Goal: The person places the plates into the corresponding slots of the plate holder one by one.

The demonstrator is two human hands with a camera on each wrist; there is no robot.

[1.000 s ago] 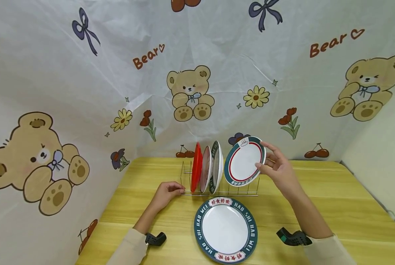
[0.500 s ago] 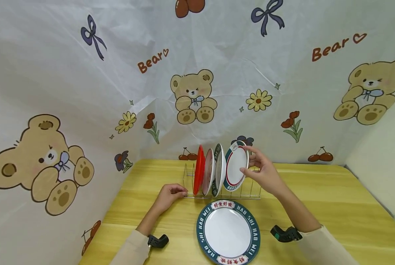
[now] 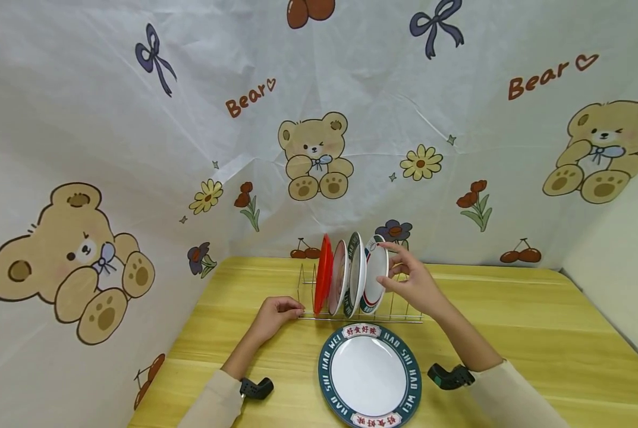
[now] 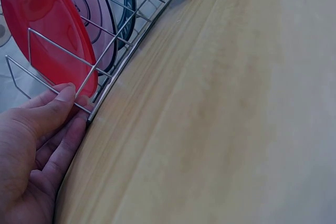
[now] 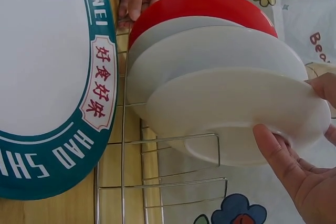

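Note:
With thumb and fingers, my left hand [image 3: 276, 318] pinches the left front corner of a wire dish rack [image 4: 100, 70]. My right hand [image 3: 415, 284] grips the edge of a white plate [image 3: 376, 276] with a teal rim and red ring, its thumb on the underside. That plate stands nearly on edge in the rack, its lower part between the wires. To its left, upright in the rack, are a red plate [image 3: 324, 276], a pink plate [image 3: 338, 278] and a white plate with a green patterned rim [image 3: 356, 276].
A large white plate with a teal lettered rim [image 3: 415, 380] lies flat on the wooden table [image 3: 490, 339], in front of the rack. Behind the rack hangs a white cloth [image 3: 372, 89] printed with bears. Bare rack wires [image 5: 173, 184] show right of the held plate.
My right hand has moved left and slightly down, turning the held plate more edge-on and bringing it into the rack beside the others. My left hand keeps its grip on the rack corner.

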